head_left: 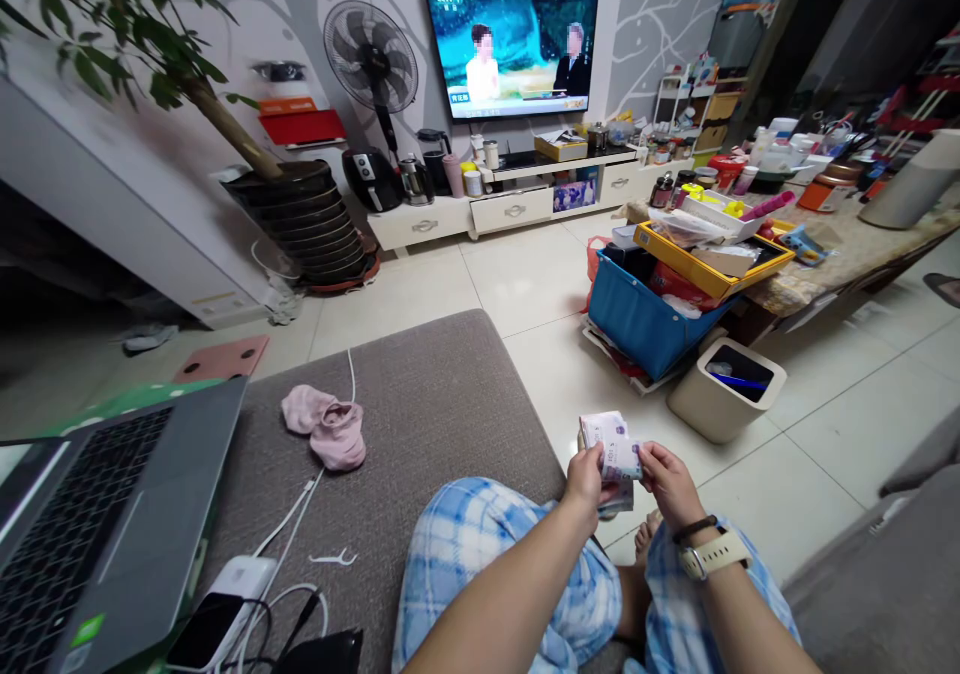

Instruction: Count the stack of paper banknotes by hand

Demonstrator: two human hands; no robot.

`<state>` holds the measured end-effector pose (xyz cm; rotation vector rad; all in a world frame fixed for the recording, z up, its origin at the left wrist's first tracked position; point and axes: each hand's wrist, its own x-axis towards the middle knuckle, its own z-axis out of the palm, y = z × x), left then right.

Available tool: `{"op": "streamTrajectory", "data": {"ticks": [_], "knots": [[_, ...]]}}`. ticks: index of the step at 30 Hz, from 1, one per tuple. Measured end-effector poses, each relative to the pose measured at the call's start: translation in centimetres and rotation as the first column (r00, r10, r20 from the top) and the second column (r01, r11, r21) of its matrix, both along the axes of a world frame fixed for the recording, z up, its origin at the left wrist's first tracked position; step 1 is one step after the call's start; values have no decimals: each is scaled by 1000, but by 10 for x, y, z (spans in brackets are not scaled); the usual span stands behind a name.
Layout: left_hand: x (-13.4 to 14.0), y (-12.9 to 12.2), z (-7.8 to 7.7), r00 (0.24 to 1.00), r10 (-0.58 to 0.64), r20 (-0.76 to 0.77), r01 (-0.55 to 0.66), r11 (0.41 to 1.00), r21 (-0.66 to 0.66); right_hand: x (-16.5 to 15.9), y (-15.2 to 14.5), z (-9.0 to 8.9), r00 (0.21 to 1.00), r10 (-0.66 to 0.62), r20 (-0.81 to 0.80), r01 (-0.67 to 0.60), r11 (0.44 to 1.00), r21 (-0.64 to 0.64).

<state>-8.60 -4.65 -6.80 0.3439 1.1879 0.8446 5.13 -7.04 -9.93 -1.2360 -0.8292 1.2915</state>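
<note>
In the near part of the scene, two knees are covered by blue-and-white checked trousers (469, 529). Between and just beyond them, to the right of centre, a small stack of purplish banknotes (616, 447) is held up above the floor. The stack is grasped by the left hand (587, 476), with the thumb laid over its near left edge. Its right edge is pinched between the thumb and fingers of the right hand (670, 474). A dark band (694, 528) and a watch with a pale strap (712, 556) are worn on the right wrist.

At near left, a grey sofa seat (427, 404) is shared by an open laptop (112, 514), a dark phone (206, 632) resting against a white box-shaped device (244, 579), white cables (309, 489), a floss pick (334, 558) and, farther back, a bundle of pink cloth (341, 439).

Beyond the hands, a cream bin (705, 399) is placed on pale floor tiles (465, 274). Just behind it, a blue storage box (637, 304) is topped by a yellow tray (686, 259) of small items. To the right, a long table (847, 264) is crowded with jars and bottles.

At far left, a leafy plant is set in a dark pot (300, 224), with a standing fan (371, 54) to its right. Along the far wall, a low white cabinet (442, 219) is lined with containers, and above it a lit television (517, 49) is mounted, on which two people are shown.
</note>
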Motion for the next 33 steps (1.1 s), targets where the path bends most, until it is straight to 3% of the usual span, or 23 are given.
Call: {"op": "streamTrajectory", "data": {"ticks": [5,13,19,22,27,33], "knots": [[1,0,-1,1000,24,10,-24,1000,3,0,0,2,1000,-7,-20,7,1000,-7],[4,-1,-9,985,80,151,-101,985,137,-3,-1,16,998,47,-36,-49,997,-57],[7,1,-14,989,78,128,-93,989,117,-2,2,14,986,-146,82,148,989,-25],[7,0,-16,992,53,111,-68,988,135,0,4,11,977,-182,110,184,983,-13],[7,-1,-14,993,53,105,-65,990,124,1,5,9,976,-150,156,157,987,-38],[8,0,-7,980,97,175,-110,992,69,2,3,14,985,-105,139,104,994,18]]}}
